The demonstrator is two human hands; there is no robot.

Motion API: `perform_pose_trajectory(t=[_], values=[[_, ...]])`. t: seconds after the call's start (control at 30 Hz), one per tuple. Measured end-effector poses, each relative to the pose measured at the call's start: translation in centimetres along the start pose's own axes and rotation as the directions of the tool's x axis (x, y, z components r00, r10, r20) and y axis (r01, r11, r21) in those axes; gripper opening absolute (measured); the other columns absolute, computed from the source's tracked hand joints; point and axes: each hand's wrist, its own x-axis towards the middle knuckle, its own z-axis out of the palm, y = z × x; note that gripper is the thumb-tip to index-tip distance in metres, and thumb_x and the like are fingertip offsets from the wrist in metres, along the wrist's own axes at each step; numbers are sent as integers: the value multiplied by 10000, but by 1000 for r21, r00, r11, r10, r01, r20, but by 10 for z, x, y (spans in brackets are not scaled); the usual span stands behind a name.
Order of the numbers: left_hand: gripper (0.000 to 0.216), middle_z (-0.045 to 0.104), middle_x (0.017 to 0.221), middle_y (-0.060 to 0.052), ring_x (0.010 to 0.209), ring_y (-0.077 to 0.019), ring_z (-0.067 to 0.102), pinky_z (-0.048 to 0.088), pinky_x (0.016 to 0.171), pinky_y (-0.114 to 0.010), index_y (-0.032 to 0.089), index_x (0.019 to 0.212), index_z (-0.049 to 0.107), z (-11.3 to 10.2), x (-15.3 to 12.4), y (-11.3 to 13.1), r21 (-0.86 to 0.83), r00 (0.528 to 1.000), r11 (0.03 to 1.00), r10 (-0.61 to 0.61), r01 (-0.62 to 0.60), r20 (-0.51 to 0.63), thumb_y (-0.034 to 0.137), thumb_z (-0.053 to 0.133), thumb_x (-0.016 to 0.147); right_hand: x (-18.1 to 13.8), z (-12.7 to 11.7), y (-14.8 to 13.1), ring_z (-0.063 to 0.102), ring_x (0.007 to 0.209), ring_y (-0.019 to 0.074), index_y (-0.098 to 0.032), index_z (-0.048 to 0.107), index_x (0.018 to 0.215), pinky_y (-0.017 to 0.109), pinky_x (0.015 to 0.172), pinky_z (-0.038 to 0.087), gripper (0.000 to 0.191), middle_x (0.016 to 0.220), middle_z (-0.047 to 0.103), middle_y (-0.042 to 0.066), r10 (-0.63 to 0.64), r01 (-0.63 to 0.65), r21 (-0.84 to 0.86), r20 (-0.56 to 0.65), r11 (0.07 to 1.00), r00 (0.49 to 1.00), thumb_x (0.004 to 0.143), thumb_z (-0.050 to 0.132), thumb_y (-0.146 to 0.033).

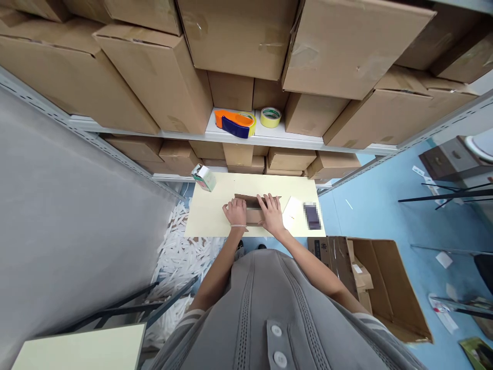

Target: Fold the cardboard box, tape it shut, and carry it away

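Note:
A small brown cardboard box (254, 217) lies on the pale yellow table in front of me, its flaps partly raised. My left hand (235, 211) is closed round the box's left side with curled fingers. At the right side, my right hand (271, 215) grips the edge, its fingers reaching over the far flap. The inside of the box is mostly hidden. Just right of that hand lies a white paper (291, 209), and beyond it a blurred dark rectangular item (312, 216). A small green and white carton (204, 178) stands at the table's far left corner.
Shelves of cardboard boxes (239, 36) rise beyond the table (208, 216). An orange and blue tape dispenser (235, 122) and a yellow tape roll (270, 117) lie on one shelf. Shredded paper (185, 241) covers the floor left; a large open carton (389, 288) stands right.

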Motion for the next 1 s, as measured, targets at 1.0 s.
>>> perform_pose_trajectory(t=[1.0], values=[[294,636,997,-148,986,-287,554,277,1009,-496,189,975,627,-14,14,24,17,915,915,403,-403,29,134,345,912,-4,3,1,209,1432,317,-196,172,1529,486,1172,73,1050,1514,339,134,5,-4,55,-24,998,1000,674,769,-320]])
